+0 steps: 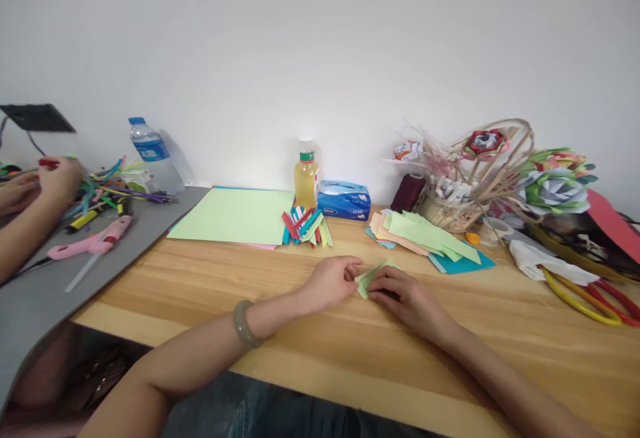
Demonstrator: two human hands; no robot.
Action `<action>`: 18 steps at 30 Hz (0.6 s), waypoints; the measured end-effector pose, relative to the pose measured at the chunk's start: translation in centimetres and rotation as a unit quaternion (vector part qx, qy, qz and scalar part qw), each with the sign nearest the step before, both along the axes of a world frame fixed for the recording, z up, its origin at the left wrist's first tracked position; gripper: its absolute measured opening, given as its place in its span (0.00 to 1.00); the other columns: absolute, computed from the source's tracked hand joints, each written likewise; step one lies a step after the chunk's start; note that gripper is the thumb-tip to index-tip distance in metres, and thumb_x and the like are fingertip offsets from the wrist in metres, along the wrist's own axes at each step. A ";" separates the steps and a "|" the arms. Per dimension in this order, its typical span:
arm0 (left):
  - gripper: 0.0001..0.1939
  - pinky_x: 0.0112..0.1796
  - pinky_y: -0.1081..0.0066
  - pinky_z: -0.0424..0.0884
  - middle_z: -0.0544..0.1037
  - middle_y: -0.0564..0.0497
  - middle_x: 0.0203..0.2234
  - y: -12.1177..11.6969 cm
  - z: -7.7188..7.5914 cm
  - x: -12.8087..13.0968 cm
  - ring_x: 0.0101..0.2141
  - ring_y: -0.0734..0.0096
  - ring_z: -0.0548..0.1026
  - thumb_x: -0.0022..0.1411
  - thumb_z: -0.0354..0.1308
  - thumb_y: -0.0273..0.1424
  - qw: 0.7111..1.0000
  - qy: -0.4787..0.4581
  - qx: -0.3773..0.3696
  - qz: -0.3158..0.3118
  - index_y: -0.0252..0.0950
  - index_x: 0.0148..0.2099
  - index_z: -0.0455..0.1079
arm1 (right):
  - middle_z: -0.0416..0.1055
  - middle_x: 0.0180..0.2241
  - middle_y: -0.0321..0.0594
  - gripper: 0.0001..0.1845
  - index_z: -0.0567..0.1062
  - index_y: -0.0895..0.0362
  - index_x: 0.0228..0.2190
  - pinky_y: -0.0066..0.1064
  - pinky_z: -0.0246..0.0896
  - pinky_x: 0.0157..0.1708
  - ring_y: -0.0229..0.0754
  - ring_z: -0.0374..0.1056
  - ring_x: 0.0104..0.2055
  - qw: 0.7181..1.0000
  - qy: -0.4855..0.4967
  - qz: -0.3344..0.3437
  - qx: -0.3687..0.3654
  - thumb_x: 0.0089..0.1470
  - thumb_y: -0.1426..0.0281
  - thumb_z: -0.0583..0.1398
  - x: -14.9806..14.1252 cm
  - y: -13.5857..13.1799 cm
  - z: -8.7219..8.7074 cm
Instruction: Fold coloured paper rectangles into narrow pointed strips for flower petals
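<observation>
A small piece of light green paper (366, 281), bent at an angle, is held just above the wooden table between my hands. My right hand (407, 301) pinches its right part between thumb and fingers. At the paper's left corner, the curled fingers and thumb of my left hand (327, 286) close loosely; exactly how they grip it is partly hidden. A pale green bangle (245, 325) circles my left wrist. Behind my right hand lies a fanned stack of light green and peach paper slips (420, 233) on a blue sheet (470, 261).
Beyond my hands are large green sheets (235, 215), folded strips (305, 225), a juice bottle (307, 181) and a tissue pack (345, 200). Paper flowers (555, 191) and scissors (583, 298) lie right. Left, another person's hands (63, 181) work near a pink glue gun (100, 238).
</observation>
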State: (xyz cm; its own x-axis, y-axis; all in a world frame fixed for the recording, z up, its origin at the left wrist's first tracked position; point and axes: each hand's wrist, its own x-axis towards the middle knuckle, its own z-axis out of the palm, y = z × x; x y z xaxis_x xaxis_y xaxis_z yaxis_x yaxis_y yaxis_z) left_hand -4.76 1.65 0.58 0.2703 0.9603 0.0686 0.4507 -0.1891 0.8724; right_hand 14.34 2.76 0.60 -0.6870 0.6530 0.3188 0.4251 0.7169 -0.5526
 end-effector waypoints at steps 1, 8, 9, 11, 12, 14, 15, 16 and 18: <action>0.18 0.31 0.75 0.67 0.77 0.52 0.29 -0.1 0.0 0.0 0.29 0.71 0.72 0.51 0.56 0.23 1.000 0.009 0.010 -0.008 0.33 0.46 0.71 | 0.69 0.34 0.41 0.08 0.74 0.55 0.29 0.32 0.62 0.37 0.40 0.66 0.37 1.000 0.005 0.001 -0.017 0.57 0.71 0.55 0.0 0.1 0.0; 0.14 0.32 0.74 0.68 0.79 0.51 0.32 -0.1 0.0 -0.3 0.31 0.70 0.74 0.51 0.54 0.24 1.000 0.007 0.012 -0.012 0.33 0.41 0.74 | 0.68 0.35 0.41 0.03 0.73 0.56 0.32 0.30 0.63 0.32 0.39 0.67 0.33 0.999 -0.009 0.002 -0.039 0.52 0.71 0.59 0.0 0.1 -0.1; 0.14 0.32 0.75 0.68 0.79 0.51 0.32 0.1 -0.1 -0.3 0.31 0.70 0.75 0.51 0.54 0.24 1.000 0.000 0.009 -0.010 0.33 0.41 0.74 | 0.68 0.35 0.41 0.04 0.72 0.56 0.32 0.30 0.63 0.32 0.39 0.67 0.33 0.999 -0.011 0.003 -0.032 0.52 0.71 0.59 0.0 0.0 -0.1; 0.15 0.33 0.75 0.68 0.79 0.51 0.33 0.3 -0.3 -0.3 0.32 0.70 0.75 0.51 0.54 0.23 1.000 -0.016 -0.004 -0.015 0.34 0.42 0.74 | 0.68 0.36 0.42 0.05 0.72 0.56 0.34 0.31 0.64 0.33 0.40 0.67 0.34 1.000 -0.008 0.003 -0.003 0.53 0.71 0.58 -0.1 -0.1 -0.2; 0.16 0.33 0.75 0.69 0.79 0.51 0.34 0.5 -0.4 -0.2 0.32 0.69 0.76 0.51 0.53 0.23 0.999 -0.023 -0.013 -0.020 0.34 0.42 0.75 | 0.69 0.37 0.43 0.05 0.72 0.56 0.34 0.32 0.64 0.34 0.40 0.67 0.36 1.000 -0.007 0.001 0.021 0.53 0.71 0.58 -0.1 -0.2 -0.2; 0.16 0.35 0.75 0.69 0.79 0.51 0.35 0.7 -0.5 -0.2 0.34 0.69 0.76 0.51 0.54 0.24 0.999 -0.029 -0.027 -0.029 0.35 0.43 0.75 | 0.70 0.36 0.44 0.06 0.72 0.55 0.35 0.34 0.64 0.36 0.43 0.67 0.37 0.997 -0.011 -0.004 0.075 0.54 0.71 0.56 -0.1 -0.3 -0.2; 0.16 0.36 0.74 0.69 0.79 0.51 0.36 0.8 -0.6 -0.2 0.35 0.68 0.76 0.52 0.54 0.24 0.999 -0.028 -0.031 -0.031 0.35 0.43 0.75 | 0.70 0.35 0.44 0.06 0.73 0.55 0.34 0.35 0.64 0.36 0.43 0.67 0.38 0.995 -0.015 -0.004 0.098 0.55 0.71 0.55 0.0 -0.3 -0.1; 0.16 0.37 0.74 0.69 0.79 0.51 0.36 0.9 -0.7 -0.3 0.36 0.68 0.76 0.52 0.54 0.24 0.999 -0.025 -0.033 -0.031 0.35 0.43 0.75 | 0.70 0.34 0.44 0.07 0.73 0.55 0.33 0.35 0.64 0.35 0.43 0.67 0.37 0.993 -0.021 -0.004 0.114 0.56 0.71 0.55 0.0 -0.4 -0.1; 0.16 0.38 0.74 0.69 0.79 0.51 0.36 0.9 -0.7 -0.3 0.36 0.69 0.76 0.51 0.54 0.24 0.999 -0.019 -0.035 -0.030 0.35 0.43 0.75 | 0.71 0.32 0.44 0.08 0.73 0.55 0.32 0.34 0.64 0.34 0.43 0.67 0.36 0.992 -0.025 -0.005 0.124 0.57 0.72 0.54 -0.1 -0.3 0.0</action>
